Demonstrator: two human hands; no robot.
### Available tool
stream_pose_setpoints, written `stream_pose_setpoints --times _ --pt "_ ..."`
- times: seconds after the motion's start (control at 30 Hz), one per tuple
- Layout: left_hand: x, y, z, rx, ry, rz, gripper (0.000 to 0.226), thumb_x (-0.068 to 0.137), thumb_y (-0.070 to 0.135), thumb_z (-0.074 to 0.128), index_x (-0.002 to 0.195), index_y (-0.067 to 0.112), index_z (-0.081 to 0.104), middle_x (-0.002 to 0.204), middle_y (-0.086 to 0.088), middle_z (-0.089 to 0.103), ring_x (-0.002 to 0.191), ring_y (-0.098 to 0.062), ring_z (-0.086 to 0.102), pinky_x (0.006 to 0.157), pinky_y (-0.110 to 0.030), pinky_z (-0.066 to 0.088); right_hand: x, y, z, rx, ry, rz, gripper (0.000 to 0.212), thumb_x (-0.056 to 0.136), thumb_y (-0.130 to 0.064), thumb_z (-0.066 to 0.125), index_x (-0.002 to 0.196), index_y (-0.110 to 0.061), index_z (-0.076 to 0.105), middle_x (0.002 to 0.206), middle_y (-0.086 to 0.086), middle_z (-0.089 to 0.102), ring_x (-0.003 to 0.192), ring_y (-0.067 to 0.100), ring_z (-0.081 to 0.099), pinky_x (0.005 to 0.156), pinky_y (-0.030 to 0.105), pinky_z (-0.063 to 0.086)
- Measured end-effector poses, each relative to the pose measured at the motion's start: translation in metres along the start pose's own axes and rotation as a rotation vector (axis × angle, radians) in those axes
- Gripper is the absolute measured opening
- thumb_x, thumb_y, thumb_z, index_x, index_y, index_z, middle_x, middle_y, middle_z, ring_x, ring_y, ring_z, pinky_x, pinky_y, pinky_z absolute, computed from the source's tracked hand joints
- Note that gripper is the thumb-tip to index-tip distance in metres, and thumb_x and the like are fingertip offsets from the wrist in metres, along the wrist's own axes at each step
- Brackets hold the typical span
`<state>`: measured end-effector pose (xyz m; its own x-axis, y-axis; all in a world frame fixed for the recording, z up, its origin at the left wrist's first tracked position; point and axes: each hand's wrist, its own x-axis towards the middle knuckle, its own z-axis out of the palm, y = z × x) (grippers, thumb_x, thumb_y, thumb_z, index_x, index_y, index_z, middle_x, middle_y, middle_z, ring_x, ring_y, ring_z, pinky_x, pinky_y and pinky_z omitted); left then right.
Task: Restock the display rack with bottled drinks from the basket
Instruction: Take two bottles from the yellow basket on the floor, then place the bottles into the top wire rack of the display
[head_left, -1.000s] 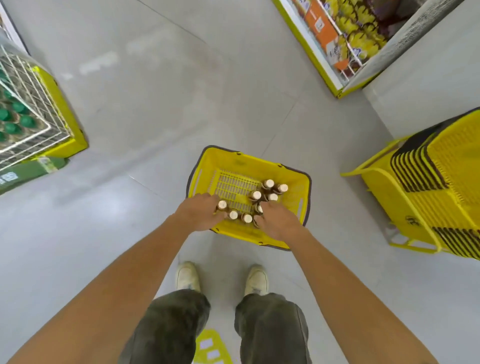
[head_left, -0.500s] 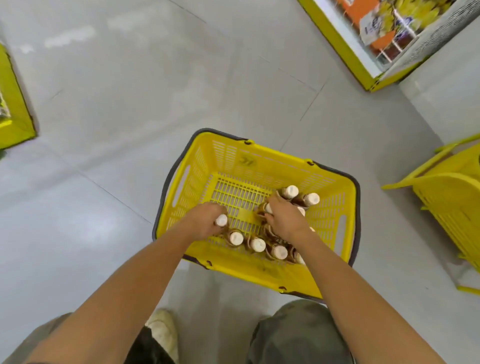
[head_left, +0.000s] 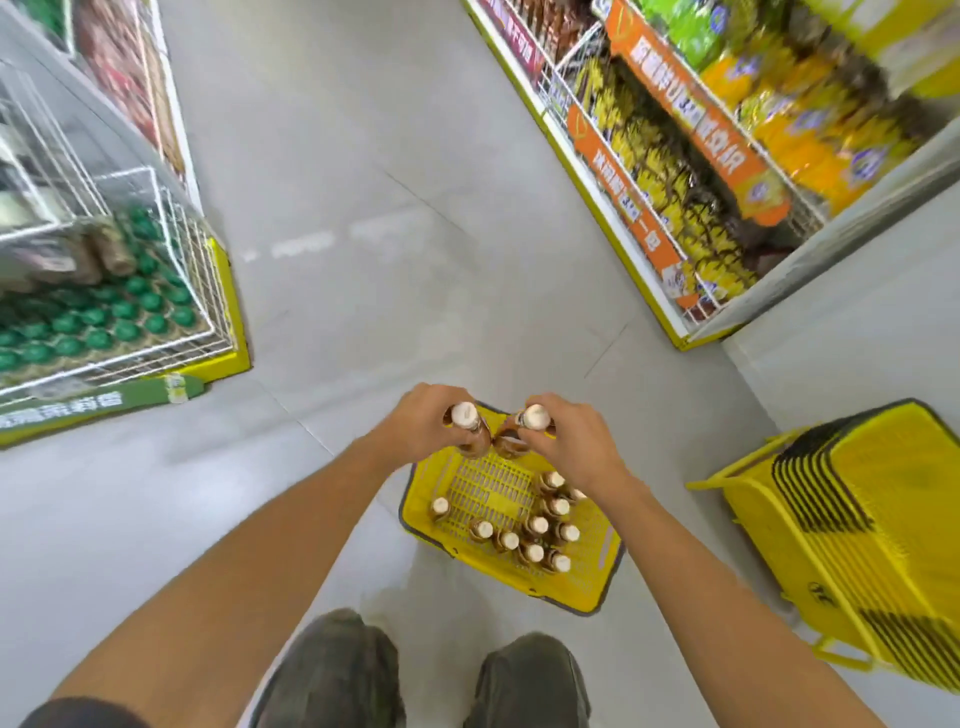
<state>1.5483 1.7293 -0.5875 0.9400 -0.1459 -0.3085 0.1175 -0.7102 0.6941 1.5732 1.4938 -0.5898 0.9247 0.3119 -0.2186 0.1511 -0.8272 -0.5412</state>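
Nearest to us: our knees in dark olive trousers (head_left: 332, 670), and both bare forearms reaching forward.

Below and behind the fingers: yellow basket (head_left: 597, 587) on the grey floor (head_left: 363, 156), holding the remaining bottled drinks (head_left: 535, 525), brown with cream caps, upright, massed toward its right and near sides; one stands alone at the left.

Left hand (head_left: 421, 423): fingers wrapped around the neck of one brown bottle (head_left: 465, 415), cream cap showing above the grip, raised over the basket's far rim.

Right hand (head_left: 571, 441): fingers closed on a second bottle (head_left: 535, 417) just under the cap. The two held bottles sit just beside each other; we cannot tell whether they touch.

Right of the right-hand fingers, well apart: stack of nested yellow baskets (head_left: 852, 535) with black handles.

Left of the left-hand fingers and farther off: wire display rack (head_left: 171, 291) on a yellow base, lower tier filled with green-capped bottles (head_left: 104, 322).

Beyond the fingers, far right: snack shelf (head_left: 701, 156) with yellow and orange packets.
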Motion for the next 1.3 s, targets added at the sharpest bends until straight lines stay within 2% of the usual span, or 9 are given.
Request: stream_pose_setpoints --times 0.23,0.43,0.63,0.77,0.83,0.9,1.03,1.17,1.3 --pt "-0.113 0.146 -0.259 -0.082 0.234 0.007 0.024 0.07 0.02 0.086 0.092 0.015 0.077 0.084 -0.004 0.074 0.082 -0.023 0.068 0.076 -0.041 0.055 -0.012 -0.244 -0.215 0.067 0.138 -0.251 0.027 0.08 -0.029 0.085 0.103 -0.019 0.076 0.088 0.0 0.077 0.084 0.023 0.073 0.074 0.037 0.053" --pt "-0.199 0.181 -0.426 -0.053 0.441 0.054 0.025 0.073 0.028 0.087 0.078 0.009 0.071 0.069 -0.009 0.064 0.064 -0.013 0.052 0.061 -0.031 0.041 -0.002 -0.426 -0.289 0.064 0.183 -0.475 0.023 0.079 -0.04 0.081 0.089 -0.02 0.074 0.076 -0.004 0.072 0.073 0.014 0.067 0.07 0.036 0.054" --pt "-0.289 0.134 -0.531 -0.137 0.662 0.008 0.029 0.073 0.032 0.088 0.079 0.008 0.074 0.073 -0.016 0.07 0.063 -0.01 0.053 0.059 -0.031 0.04 0.008 -0.575 -0.271 0.148 0.169 -0.649 0.035 0.079 -0.052 0.082 0.078 -0.019 0.072 0.067 -0.005 0.065 0.067 0.012 0.061 0.063 0.032 0.045" --pt "-0.343 0.089 -0.582 -0.19 0.764 0.012 0.022 0.075 0.035 0.086 0.075 0.016 0.076 0.062 0.006 0.068 0.056 -0.002 0.054 0.054 -0.024 0.04 0.013 -0.668 -0.239 0.221 0.127 -0.792 0.035 0.079 -0.05 0.084 0.06 -0.035 0.059 0.058 -0.016 0.06 0.056 0.002 0.052 0.053 0.015 0.033" --pt "-0.367 0.066 -0.603 -0.206 0.82 -0.01 0.021 0.076 0.037 0.085 0.08 0.018 0.078 0.071 0.002 0.075 0.063 -0.01 0.065 0.058 -0.032 0.048 0.019 -0.711 -0.22 0.212 0.087 -0.847 0.036 0.08 -0.051 0.084 0.06 -0.031 0.062 0.059 -0.013 0.062 0.055 0.008 0.052 0.051 0.019 0.032" --pt "-0.384 0.042 -0.625 -0.204 0.884 -0.038 0.027 0.076 0.042 0.084 0.083 0.017 0.077 0.076 -0.002 0.077 0.071 -0.018 0.072 0.061 -0.039 0.054 0.028 -0.751 -0.202 0.182 0.043 -0.879 0.043 0.081 -0.057 0.08 0.069 -0.017 0.07 0.063 0.0 0.067 0.057 0.014 0.056 0.054 0.033 0.039" --pt "-0.408 -0.013 -0.673 -0.195 1.015 -0.111 0.029 0.075 0.048 0.082 0.085 0.021 0.077 0.079 0.003 0.077 0.076 -0.015 0.072 0.069 -0.042 0.057 0.058 -0.831 -0.167 0.167 0.004 -0.968 0.058 0.081 -0.064 0.076 0.066 -0.011 0.062 0.06 0.008 0.061 0.055 0.018 0.05 0.053 0.032 0.031" --pt "-0.419 -0.06 -0.73 -0.18 1.126 -0.172 0.026 0.075 0.048 0.084 0.09 0.028 0.078 0.083 0.014 0.078 0.08 -0.005 0.072 0.074 -0.035 0.059 0.094 -0.909 -0.139 0.205 -0.04 -1.042 0.055 0.081 -0.066 0.075 0.067 -0.013 0.065 0.06 0.004 0.065 0.056 0.019 0.057 0.054 0.037 0.039" --pt "-0.427 -0.093 -0.803 -0.134 1.158 -0.186 0.029 0.078 0.047 0.083 0.089 0.02 0.079 0.083 0.004 0.079 0.08 -0.015 0.074 0.072 -0.041 0.059 0.131 -0.986 -0.121 0.239 -0.092 -1.092 0.057 0.082 -0.061 0.078 0.062 -0.011 0.058 0.056 0.003 0.059 0.052 0.013 0.045 0.053 0.029 0.033"
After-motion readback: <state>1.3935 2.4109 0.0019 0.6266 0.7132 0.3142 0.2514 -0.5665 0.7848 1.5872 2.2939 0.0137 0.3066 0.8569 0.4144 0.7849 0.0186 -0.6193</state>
